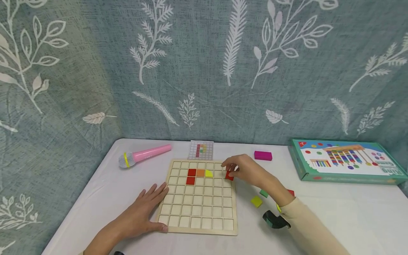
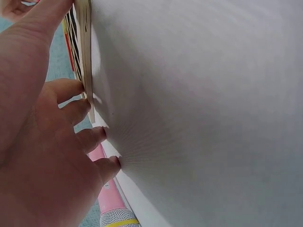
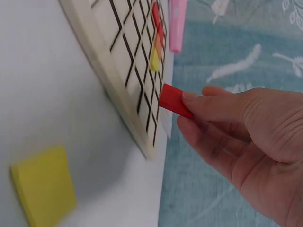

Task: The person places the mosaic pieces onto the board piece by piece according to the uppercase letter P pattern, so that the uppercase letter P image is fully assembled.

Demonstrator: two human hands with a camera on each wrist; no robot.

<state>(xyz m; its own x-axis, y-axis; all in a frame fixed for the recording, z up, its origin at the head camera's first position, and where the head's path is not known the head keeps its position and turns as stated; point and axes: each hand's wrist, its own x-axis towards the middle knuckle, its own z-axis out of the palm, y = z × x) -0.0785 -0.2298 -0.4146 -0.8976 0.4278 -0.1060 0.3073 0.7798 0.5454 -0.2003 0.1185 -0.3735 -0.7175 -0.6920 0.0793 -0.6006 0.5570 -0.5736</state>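
Observation:
A wooden grid board (image 1: pixel 196 210) lies on the white table. In its upper cells sit a red tile (image 1: pixel 192 172) with another red tile (image 1: pixel 190 180) just below it, an orange tile (image 1: pixel 200 173) and a yellow piece (image 1: pixel 208 173) with one rounded corner. My left hand (image 1: pixel 140 212) lies with fingers spread, its thumb and fingertips touching the board's left edge. Over the board's upper right corner, my right hand (image 1: pixel 247 170) pinches a red block (image 3: pixel 173 100) between thumb and fingers. The right wrist view shows that block tilted, held near the grid.
Behind the board lies a card (image 1: pixel 209 152) printed with a coloured grid pattern. A pink microphone (image 1: pixel 149 153) is at the back left, a magenta block (image 1: pixel 263 156) and a game box (image 1: pixel 350 161) at the back right. Loose yellow (image 1: pixel 256 202), green (image 1: pixel 264 193) and red (image 1: pixel 290 192) pieces lie near my right forearm.

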